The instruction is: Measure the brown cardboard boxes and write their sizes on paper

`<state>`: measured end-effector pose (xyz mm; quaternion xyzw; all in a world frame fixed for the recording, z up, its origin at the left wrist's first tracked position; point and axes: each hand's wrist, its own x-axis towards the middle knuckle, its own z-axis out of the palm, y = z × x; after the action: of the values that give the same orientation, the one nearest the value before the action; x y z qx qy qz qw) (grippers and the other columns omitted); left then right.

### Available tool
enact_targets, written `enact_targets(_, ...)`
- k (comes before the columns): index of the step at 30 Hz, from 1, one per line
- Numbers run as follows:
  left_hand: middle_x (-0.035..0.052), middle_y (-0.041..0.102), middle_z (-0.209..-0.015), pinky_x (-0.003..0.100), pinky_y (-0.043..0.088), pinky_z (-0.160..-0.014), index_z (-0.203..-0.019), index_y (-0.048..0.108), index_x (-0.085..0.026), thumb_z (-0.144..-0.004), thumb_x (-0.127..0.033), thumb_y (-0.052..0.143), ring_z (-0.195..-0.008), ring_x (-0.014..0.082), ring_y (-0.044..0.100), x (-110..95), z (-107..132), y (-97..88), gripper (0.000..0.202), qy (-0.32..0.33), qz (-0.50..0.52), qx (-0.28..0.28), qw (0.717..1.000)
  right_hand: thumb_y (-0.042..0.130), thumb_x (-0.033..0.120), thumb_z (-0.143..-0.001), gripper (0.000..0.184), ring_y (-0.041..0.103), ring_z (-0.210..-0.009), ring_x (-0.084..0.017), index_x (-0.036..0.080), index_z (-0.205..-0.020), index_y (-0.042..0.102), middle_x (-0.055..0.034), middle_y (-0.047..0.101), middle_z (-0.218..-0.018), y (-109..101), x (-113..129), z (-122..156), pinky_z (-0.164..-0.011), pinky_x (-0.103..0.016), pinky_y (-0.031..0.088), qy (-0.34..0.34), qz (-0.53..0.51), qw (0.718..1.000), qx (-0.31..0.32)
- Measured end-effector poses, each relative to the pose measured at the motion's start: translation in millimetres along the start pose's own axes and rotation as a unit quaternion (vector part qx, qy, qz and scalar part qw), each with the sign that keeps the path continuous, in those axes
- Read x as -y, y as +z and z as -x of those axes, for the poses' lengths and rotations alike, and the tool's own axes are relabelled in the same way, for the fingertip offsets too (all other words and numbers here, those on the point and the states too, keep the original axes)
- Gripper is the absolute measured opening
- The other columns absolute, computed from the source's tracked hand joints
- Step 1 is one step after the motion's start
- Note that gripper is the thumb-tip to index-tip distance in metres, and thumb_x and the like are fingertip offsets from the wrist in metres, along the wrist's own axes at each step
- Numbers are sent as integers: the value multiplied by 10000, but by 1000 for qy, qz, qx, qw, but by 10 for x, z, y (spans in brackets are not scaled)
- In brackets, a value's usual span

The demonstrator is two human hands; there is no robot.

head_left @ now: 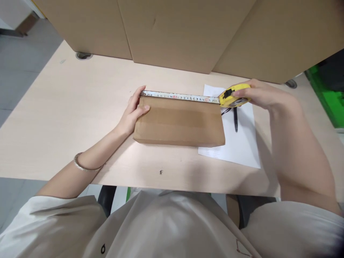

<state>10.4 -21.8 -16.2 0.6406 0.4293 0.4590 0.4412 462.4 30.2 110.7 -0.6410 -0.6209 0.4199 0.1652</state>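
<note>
A brown cardboard box (180, 122) lies on the table in front of me. Along its far top edge runs the white blade (185, 97) of a tape measure, pulled out from left to right. My right hand (254, 94) is wrapped round the yellow tape measure case (236, 96) at the box's far right corner. At the left end, my left hand (134, 111) grips the box, thumb on top and fingers at the far left corner by the blade's end. Whether those fingers also pinch the blade is hard to see.
A white paper sheet (242, 150) lies partly under the box, with a black pen (235, 120) on it. Tall cardboard panels (174, 32) stand along the back of the table (67, 93). Cable holes (84, 56) sit near the back edge. Something green (326, 89) stands beyond the right edge.
</note>
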Motion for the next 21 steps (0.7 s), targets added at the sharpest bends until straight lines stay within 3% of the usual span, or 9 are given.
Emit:
enact_targets(5, 36, 548, -1780, 601, 257, -1513, -1612, 620, -370, -918, -646, 861, -1784, 420, 327, -96, -21, 64, 784, 24, 7, -9, 1000, 706, 185, -994, 131, 672, -886, -203, 153, -881, 764, -123, 812, -1044, -27, -41, -56, -909, -333, 505, 38, -41, 998, -2)
enact_targets(10, 51, 585, -1733, 607, 259, -1509, -1578, 642, -372, -894, -678, 881, -1772, 419, 351, -89, -26, 82, 786, 24, 12, -21, 999, 631, 344, -1124, 302, 736, -904, -190, 158, -1000, 833, -126, 851, -1109, -64, 38, -76, -900, -306, 569, 40, -71, 996, 40)
enact_targets(14, 82, 544, -1765, 625, 351, -1464, -1666, 561, -380, -870, -706, 887, -1703, 431, 455, -22, -15, 46, 920, -15, 6, -16, 1000, 596, 270, -1105, 325, 793, -885, -220, 144, -963, 860, -154, 864, -1027, -55, 202, -82, -817, -319, 600, 98, -70, 988, 99)
enact_targets(17, 103, 486, -1803, 636, 402, -1429, -1720, 489, -380, -864, -698, 885, -1678, 441, 482, 4, -15, 26, 996, -55, 13, -9, 998, 533, 178, -1082, 326, 806, -814, -233, 131, -903, 802, -157, 838, -904, 8, 329, -81, -753, -343, 602, 151, -76, 982, 82)
enact_targets(21, 94, 469, -1819, 616, 407, -1430, -1729, 472, -389, -894, -679, 858, -1692, 431, 470, 18, -24, 18, 965, -45, 10, -1, 999, 577, 165, -1049, 255, 774, -737, -191, 150, -894, 778, -114, 818, -855, 83, 391, -79, -715, -308, 610, 161, -59, 984, 52)
